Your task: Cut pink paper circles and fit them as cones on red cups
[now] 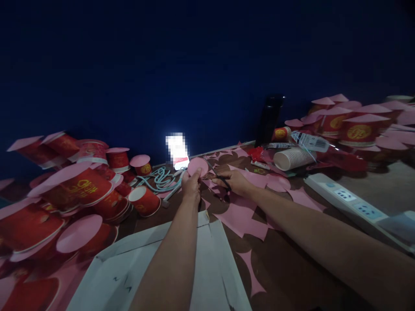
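My left hand (191, 186) pinches a small round pink paper disc (197, 166) and holds it up above the brown table (285, 259). My right hand (236, 181) is closed round the handles of a pair of scissors (218, 175), whose blades point up and left at the disc's edge. Pink paper offcuts (241, 216) lie on the table just below both hands.
Several red paper cups capped with pink discs (81, 185) are piled at the left, and more (356, 125) at the back right. A stack of plain cups (292, 158) lies on its side. A white power strip (346, 198) runs along the right. A white box (129, 268) sits near me. Cables (160, 178) and a dark bottle (270, 116) stand by the blue wall.
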Action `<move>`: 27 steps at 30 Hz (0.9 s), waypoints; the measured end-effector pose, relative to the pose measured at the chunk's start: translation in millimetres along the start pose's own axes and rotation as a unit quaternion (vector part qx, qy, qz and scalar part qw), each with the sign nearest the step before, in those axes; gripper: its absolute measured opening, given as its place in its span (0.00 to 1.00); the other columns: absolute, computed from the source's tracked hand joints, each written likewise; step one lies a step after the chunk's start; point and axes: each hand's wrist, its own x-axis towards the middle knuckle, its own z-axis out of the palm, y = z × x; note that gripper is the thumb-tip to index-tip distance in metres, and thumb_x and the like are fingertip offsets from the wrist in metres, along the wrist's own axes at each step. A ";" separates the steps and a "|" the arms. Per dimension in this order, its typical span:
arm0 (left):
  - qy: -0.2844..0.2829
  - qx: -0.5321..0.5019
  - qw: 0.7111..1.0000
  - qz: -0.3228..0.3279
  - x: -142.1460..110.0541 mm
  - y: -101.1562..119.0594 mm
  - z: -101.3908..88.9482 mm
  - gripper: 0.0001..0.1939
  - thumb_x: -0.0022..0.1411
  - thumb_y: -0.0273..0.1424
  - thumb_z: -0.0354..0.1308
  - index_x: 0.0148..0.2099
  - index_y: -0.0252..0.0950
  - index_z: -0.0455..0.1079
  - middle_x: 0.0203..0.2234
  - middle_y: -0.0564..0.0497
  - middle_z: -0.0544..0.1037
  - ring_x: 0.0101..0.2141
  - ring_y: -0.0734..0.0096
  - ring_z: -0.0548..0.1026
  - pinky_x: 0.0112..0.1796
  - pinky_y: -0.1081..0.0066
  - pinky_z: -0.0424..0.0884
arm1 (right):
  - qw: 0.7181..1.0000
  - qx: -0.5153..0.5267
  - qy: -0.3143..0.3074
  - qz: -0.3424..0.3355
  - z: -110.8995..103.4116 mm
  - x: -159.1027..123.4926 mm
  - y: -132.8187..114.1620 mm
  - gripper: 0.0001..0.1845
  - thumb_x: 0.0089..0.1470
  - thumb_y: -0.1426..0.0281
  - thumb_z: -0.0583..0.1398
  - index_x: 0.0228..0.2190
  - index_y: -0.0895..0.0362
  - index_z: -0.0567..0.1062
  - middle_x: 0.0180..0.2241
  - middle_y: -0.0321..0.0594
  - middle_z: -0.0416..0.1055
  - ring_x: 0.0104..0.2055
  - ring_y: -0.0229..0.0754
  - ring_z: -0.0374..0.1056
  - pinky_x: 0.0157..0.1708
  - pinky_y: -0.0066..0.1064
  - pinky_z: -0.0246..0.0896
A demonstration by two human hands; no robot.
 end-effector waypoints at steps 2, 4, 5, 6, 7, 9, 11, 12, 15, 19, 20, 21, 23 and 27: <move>0.003 0.010 1.000 0.000 0.6 -0.9 -0.3 0.22 0.36 0.34 0.69 0.35 0.32 0.68 0.23 0.55 0.72 0.19 0.81 0.67 0.21 0.78 0.61 | 1.000 0.007 -0.003 0.003 0.1 -0.4 -0.7 0.26 0.38 0.53 0.68 0.35 0.61 0.81 0.21 0.34 0.70 0.21 0.32 0.61 0.19 0.23 0.56; 0.007 0.024 1.000 0.002 1.6 -2.4 -1.1 0.22 0.36 0.35 0.69 0.35 0.32 0.68 0.21 0.56 0.71 0.17 0.82 0.65 0.20 0.78 0.60 | 1.000 0.019 -0.002 0.009 0.5 -1.1 -1.7 0.27 0.38 0.53 0.68 0.35 0.61 0.81 0.21 0.35 0.70 0.20 0.32 0.61 0.19 0.24 0.56; 0.007 0.029 1.000 0.005 2.2 -3.2 -1.6 0.23 0.36 0.35 0.69 0.36 0.32 0.68 0.21 0.56 0.71 0.17 0.82 0.64 0.20 0.78 0.60 | 1.000 0.025 0.001 0.011 0.7 -1.4 -2.2 0.27 0.38 0.53 0.68 0.35 0.62 0.80 0.21 0.36 0.70 0.20 0.32 0.61 0.19 0.24 0.57; 0.004 0.033 0.999 0.007 2.8 -3.9 -2.0 0.23 0.37 0.35 0.69 0.36 0.32 0.69 0.21 0.56 0.71 0.16 0.82 0.64 0.20 0.78 0.60 | 1.000 0.029 0.003 0.012 1.0 -1.6 -2.6 0.27 0.37 0.54 0.69 0.34 0.62 0.80 0.21 0.36 0.70 0.20 0.32 0.61 0.19 0.24 0.57; 0.001 0.037 0.999 0.009 3.2 -4.5 -2.4 0.23 0.37 0.35 0.69 0.37 0.32 0.69 0.21 0.56 0.71 0.16 0.82 0.64 0.20 0.77 0.60 | 0.999 0.031 0.004 0.013 1.1 -1.9 -3.0 0.27 0.37 0.54 0.69 0.34 0.62 0.80 0.21 0.36 0.70 0.20 0.32 0.61 0.19 0.24 0.57; -0.003 0.040 0.999 0.011 3.9 -5.1 -2.9 0.23 0.38 0.35 0.69 0.37 0.32 0.69 0.22 0.56 0.72 0.17 0.82 0.64 0.20 0.77 0.60 | 0.999 0.030 0.003 0.013 1.1 -2.3 -3.6 0.27 0.37 0.53 0.69 0.34 0.63 0.80 0.21 0.37 0.70 0.20 0.32 0.61 0.19 0.24 0.56; -0.006 0.035 0.999 0.009 4.0 -5.1 -3.0 0.23 0.38 0.35 0.69 0.37 0.32 0.69 0.22 0.55 0.72 0.18 0.81 0.65 0.21 0.77 0.60 | 1.000 0.029 0.001 0.011 0.9 -2.7 -4.4 0.27 0.37 0.53 0.69 0.34 0.63 0.80 0.20 0.36 0.69 0.20 0.32 0.61 0.18 0.23 0.56; -0.008 0.032 0.999 0.009 3.9 -4.9 -3.0 0.23 0.37 0.35 0.69 0.37 0.32 0.69 0.23 0.55 0.72 0.18 0.81 0.66 0.21 0.77 0.61 | 1.000 0.029 0.001 0.010 0.7 -2.8 -4.7 0.27 0.37 0.54 0.69 0.34 0.63 0.80 0.20 0.35 0.69 0.20 0.32 0.60 0.18 0.23 0.56; -0.009 0.033 0.999 0.007 3.5 -4.6 -3.1 0.22 0.37 0.35 0.70 0.35 0.32 0.69 0.23 0.55 0.72 0.19 0.80 0.67 0.22 0.78 0.61 | 1.000 0.028 -0.001 0.009 0.5 -2.9 -5.0 0.26 0.37 0.54 0.69 0.34 0.62 0.81 0.20 0.35 0.69 0.20 0.31 0.60 0.18 0.22 0.56; -0.017 0.044 0.999 0.007 3.6 -5.8 -3.8 0.22 0.38 0.36 0.69 0.36 0.33 0.69 0.22 0.55 0.71 0.18 0.81 0.66 0.21 0.78 0.60 | 0.999 0.027 0.000 0.018 0.8 -2.2 -3.3 0.27 0.38 0.53 0.68 0.36 0.62 0.81 0.21 0.35 0.70 0.20 0.31 0.59 0.18 0.23 0.57; -0.022 0.043 0.999 0.009 3.9 -6.3 -4.0 0.22 0.39 0.36 0.69 0.36 0.33 0.69 0.22 0.55 0.71 0.18 0.81 0.66 0.21 0.78 0.60 | 0.999 0.028 0.001 0.019 0.9 -2.1 -3.0 0.28 0.37 0.53 0.68 0.36 0.62 0.81 0.21 0.35 0.70 0.20 0.31 0.60 0.18 0.23 0.57; -0.028 0.042 0.999 0.009 4.3 -6.9 -4.2 0.22 0.39 0.36 0.68 0.37 0.33 0.69 0.22 0.55 0.71 0.18 0.81 0.65 0.21 0.78 0.60 | 0.999 0.029 0.002 0.019 0.9 -2.1 -3.0 0.28 0.37 0.53 0.68 0.36 0.62 0.81 0.21 0.35 0.70 0.20 0.31 0.60 0.18 0.23 0.57; -0.030 0.043 0.999 0.008 5.0 -7.8 -4.6 0.22 0.39 0.36 0.68 0.38 0.32 0.69 0.21 0.56 0.71 0.17 0.81 0.64 0.20 0.78 0.59 | 0.999 0.028 0.007 0.016 1.0 -2.4 -3.9 0.29 0.37 0.54 0.69 0.37 0.62 0.80 0.21 0.35 0.70 0.20 0.31 0.60 0.18 0.24 0.57; -0.020 0.052 0.998 0.009 5.6 -7.9 -4.7 0.22 0.39 0.36 0.68 0.37 0.32 0.69 0.20 0.56 0.70 0.16 0.82 0.63 0.18 0.78 0.57 | 1.000 0.022 0.012 0.011 0.9 -3.5 -7.8 0.28 0.36 0.55 0.69 0.36 0.62 0.81 0.22 0.36 0.70 0.22 0.34 0.63 0.20 0.25 0.58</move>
